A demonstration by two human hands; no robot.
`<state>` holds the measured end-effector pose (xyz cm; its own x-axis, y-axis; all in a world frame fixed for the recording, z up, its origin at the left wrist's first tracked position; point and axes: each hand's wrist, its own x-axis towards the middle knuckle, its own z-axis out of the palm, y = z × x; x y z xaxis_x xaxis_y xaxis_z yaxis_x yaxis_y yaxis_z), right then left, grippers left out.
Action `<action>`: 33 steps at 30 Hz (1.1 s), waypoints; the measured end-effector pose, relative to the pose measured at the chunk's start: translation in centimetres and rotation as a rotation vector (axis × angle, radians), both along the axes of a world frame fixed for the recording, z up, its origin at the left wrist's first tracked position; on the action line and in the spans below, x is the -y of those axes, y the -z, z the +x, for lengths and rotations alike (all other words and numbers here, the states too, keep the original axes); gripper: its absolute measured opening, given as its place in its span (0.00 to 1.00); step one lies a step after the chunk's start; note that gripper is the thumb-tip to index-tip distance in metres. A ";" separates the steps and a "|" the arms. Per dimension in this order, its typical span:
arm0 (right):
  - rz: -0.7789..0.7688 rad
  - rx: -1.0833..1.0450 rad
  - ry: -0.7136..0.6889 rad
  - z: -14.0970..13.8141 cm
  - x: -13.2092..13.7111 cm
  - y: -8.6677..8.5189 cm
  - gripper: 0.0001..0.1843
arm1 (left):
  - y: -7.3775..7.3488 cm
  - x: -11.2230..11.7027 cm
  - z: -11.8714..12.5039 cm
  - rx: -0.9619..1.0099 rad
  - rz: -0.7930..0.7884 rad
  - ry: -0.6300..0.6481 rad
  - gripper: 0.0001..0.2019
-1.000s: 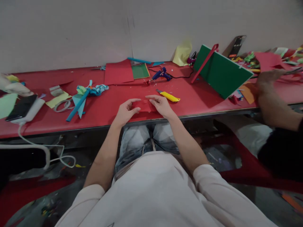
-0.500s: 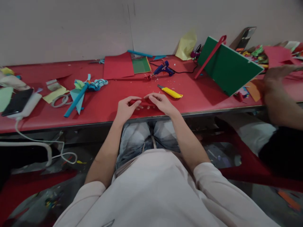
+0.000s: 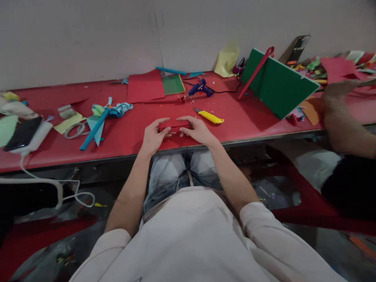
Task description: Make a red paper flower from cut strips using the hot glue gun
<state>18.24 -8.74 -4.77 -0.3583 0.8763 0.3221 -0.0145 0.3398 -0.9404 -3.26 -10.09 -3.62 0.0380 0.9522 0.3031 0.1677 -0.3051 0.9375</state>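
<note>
Between my two hands lies a strip of red paper [image 3: 175, 125], folded or rolled, hard to tell from the red tabletop behind it. My left hand [image 3: 154, 135] pinches its left end, thumb in front and fingers behind. The right end is held the same way by my right hand [image 3: 195, 129]. Just beyond my right hand rests a yellow box cutter [image 3: 210, 116] with its blade pointing left. Further back, a blue hot glue gun [image 3: 201, 88] stands on the table with its cord trailing right.
Red paper sheets [image 3: 146, 87] and a green sheet [image 3: 173, 84] lie at the back. Left are a blue paper flower [image 3: 96, 127], tape roll [image 3: 75, 130] and phone [image 3: 24, 133]. A green board [image 3: 277, 86] leans at right, near another person's arm [image 3: 345, 117].
My fingers have shifted apart along the red paper, so more of it shows between my hands. The view has tilted slightly; the other things stay in place.
</note>
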 end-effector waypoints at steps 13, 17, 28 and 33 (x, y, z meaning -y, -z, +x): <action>-0.035 0.039 0.064 -0.2 -0.5 0.0 0.23 | 0.0 -0.6 0.6 0.032 -0.098 0.008 0.21; -0.024 0.039 0.072 -0.3 -0.4 -0.1 0.23 | 0.1 -0.8 0.6 0.056 -0.129 -0.012 0.21; -0.053 0.045 0.043 0.1 -0.7 -0.7 0.20 | 0.2 -0.9 0.6 0.093 -0.109 -0.016 0.11; -0.069 0.008 0.063 -0.1 -0.7 -0.6 0.15 | 0.2 -0.9 0.9 0.134 -0.116 -0.023 0.08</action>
